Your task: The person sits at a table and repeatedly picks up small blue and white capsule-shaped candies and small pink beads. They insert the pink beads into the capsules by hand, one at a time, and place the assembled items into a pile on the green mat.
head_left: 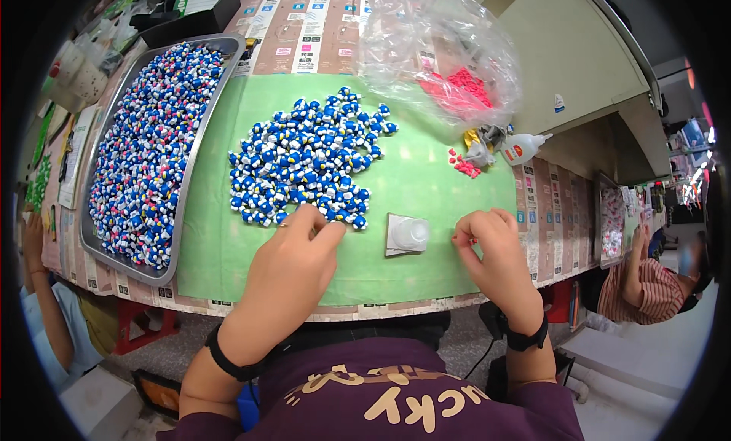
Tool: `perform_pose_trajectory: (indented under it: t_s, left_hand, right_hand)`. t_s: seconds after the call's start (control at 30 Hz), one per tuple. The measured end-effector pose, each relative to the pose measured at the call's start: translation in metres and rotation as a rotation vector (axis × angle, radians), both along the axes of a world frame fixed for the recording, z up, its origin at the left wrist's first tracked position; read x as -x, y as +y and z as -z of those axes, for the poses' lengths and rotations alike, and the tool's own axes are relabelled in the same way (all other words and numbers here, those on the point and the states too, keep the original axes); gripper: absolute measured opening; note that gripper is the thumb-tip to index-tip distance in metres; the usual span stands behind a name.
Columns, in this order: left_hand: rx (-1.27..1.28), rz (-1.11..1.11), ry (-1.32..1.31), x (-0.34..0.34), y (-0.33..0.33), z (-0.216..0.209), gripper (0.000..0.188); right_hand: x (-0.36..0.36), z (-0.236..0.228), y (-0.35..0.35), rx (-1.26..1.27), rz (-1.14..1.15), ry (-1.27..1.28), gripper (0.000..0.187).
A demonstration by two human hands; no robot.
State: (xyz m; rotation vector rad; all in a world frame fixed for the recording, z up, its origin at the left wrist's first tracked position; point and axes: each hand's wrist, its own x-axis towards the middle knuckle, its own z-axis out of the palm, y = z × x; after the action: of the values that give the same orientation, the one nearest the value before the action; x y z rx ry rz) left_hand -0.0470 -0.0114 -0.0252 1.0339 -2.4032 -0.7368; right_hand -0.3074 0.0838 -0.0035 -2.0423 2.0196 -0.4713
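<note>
A heap of small blue-and-white figures (308, 159) lies on the green mat (411, 175). My left hand (293, 270) rests at the heap's near edge, fingers curled down onto the mat; whether it pinches a figure is hidden. My right hand (491, 254) hovers to the right, thumb and fingertips pinched together around something tiny and pink that I cannot make out. Between the hands sits a small white square dish (406, 234).
A long metal tray (199, 129) full of finished blue, white and pink figures stands at the left. A clear plastic bag (442, 53) of pink pieces, several loose pink pieces (464, 164) and a glue bottle (525, 146) lie far right. Other people sit at both sides.
</note>
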Motion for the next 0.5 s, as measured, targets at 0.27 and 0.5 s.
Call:
perform_pose_trajectory:
  t_s: [0.27, 0.5]
  left_hand:
    - [0.077, 0.006, 0.033, -0.006, -0.003, 0.009, 0.016]
    - [-0.102, -0.042, 0.276, -0.020, -0.005, -0.001, 0.019]
  right_hand:
    - [-0.004, -0.007, 0.002, 0.039, 0.003, -0.154, 0.019]
    - [-0.028, -0.037, 0.003, 0.223, -0.187, -0.343, 0.027]
